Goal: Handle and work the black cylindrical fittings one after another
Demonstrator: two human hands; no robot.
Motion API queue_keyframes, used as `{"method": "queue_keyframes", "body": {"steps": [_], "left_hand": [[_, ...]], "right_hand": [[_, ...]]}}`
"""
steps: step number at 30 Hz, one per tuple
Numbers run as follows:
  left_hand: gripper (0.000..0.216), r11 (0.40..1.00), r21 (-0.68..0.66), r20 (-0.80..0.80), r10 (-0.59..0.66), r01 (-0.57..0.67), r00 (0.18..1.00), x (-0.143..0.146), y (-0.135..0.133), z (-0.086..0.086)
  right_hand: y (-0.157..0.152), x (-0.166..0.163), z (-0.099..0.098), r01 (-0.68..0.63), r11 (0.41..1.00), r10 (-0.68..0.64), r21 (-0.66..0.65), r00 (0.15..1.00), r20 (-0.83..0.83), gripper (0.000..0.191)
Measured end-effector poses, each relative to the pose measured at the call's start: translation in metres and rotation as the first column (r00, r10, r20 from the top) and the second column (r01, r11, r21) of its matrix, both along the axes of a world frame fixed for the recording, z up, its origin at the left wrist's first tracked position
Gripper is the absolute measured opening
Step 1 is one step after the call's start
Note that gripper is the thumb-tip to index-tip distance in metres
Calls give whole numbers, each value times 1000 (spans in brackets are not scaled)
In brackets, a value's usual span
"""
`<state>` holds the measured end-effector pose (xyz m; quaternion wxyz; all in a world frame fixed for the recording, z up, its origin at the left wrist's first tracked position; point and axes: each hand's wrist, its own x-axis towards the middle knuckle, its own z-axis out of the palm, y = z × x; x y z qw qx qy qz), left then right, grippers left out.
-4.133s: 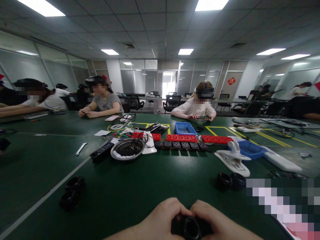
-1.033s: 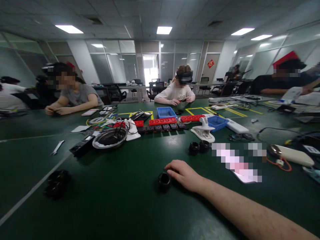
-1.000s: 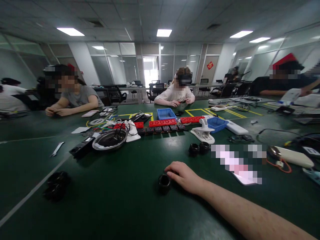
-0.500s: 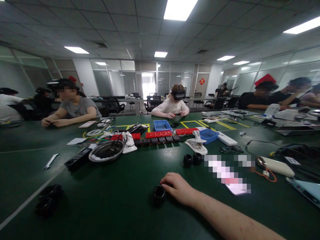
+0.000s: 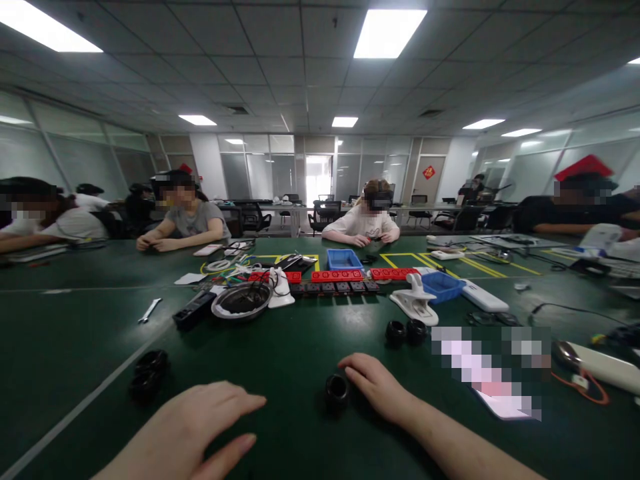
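Observation:
A small black hollow ring (image 5: 337, 392) rests on the green table with its opening towards me. Beside its right edge lies my right hand (image 5: 374, 385), fingers loosely bent and not wrapped around it; whether the fingertips touch the ring I cannot tell. My left hand (image 5: 193, 427) hovers at the lower left, empty, thumb apart from its stretched fingers. Two more black rings (image 5: 406, 332) sit side by side beyond my right hand. Another pair of black rings (image 5: 149, 375) lies past my left hand, close together.
A wrench (image 5: 150, 311), a round metal dish (image 5: 242, 315) and a black power strip (image 5: 193, 312) lie at left. Red socket strips (image 5: 337, 275), blue trays (image 5: 440, 285) and a white clip stand (image 5: 414, 303) line the middle. A blurred-out phone (image 5: 505, 403) lies right. Several people sit around.
My left hand has come into view from the lower left. The camera has turned left, shifting the scene rightward. My right hand stays beside the same ring.

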<state>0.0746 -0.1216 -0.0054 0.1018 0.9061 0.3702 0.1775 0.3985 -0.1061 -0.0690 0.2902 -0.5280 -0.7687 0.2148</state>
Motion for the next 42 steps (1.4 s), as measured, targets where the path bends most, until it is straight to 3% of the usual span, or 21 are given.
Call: {"method": "queue_keyframes", "body": {"steps": [2, 4, 7, 10, 13, 16, 21, 23, 26, 29, 32, 35, 37, 39, 42], "left_hand": [[32, 994, -87, -6, -60, 59, 998, 43, 7, 16], [38, 988, -136, 64, -68, 76, 996, 79, 16, 16], [50, 972, -199, 150, -94, 124, 984, 115, 31, -1], [43, 938, -281, 168, -160, 203, 973, 132, 43, -18], [34, 906, -327, 186, -219, 271, 958, 134, 51, -26], [43, 870, -353, 218, -281, 344, 935, 128, 58, -31], [48, 849, -376, 263, -287, 371, 921, 122, 63, -41], [46, 869, -379, 254, -233, 318, 939, 125, 61, -44], [45, 914, -384, 211, -53, 133, 976, 133, 54, -47], [44, 931, -363, 210, 44, 36, 977, 136, 49, -49], [48, 925, -338, 266, -82, 173, 961, 131, 50, -48], [55, 862, -337, 310, -277, 378, 909, 124, 57, -44], [54, 824, -343, 331, -343, 451, 879, 121, 61, -43], [51, 811, -342, 356, -356, 475, 864, 120, 63, -43], [48, 838, -330, 383, -302, 434, 873, 122, 62, -47]], "right_hand": [[-1, 0, -1, 12, 1000, -12, -6, 1000, -17, 27], [-4, 0, -2, 24, 999, -26, -26, 998, -58, 29], [-7, 0, -1, -18, 996, 3, -90, 987, -160, 40], [-9, 1, 7, -115, 978, 93, -173, 987, -133, 48], [-6, 2, 17, -163, 954, 159, -252, 987, -33, 43], [-1, 1, 23, -187, 943, 195, -276, 981, 0, 43], [2, -4, 18, -130, 948, 159, -292, 984, 79, 35], [1, -10, 14, -21, 957, 63, -289, 989, 136, 33], [-2, -21, 7, 149, 967, -91, -204, 959, 269, 35], [-5, -29, 5, 175, 980, -131, -93, 925, 356, 30], [-6, -25, 10, 85, 987, -44, -135, 959, 280, 38], [-4, -13, 19, -64, 953, 94, -295, 992, 89, 43], [-3, -5, 23, -114, 920, 126, -374, 992, 9, 38], [-1, -1, 21, -96, 909, 108, -405, 994, 7, 34], [0, -5, 10, 11, 930, 20, -368, 997, 80, 38]]}}
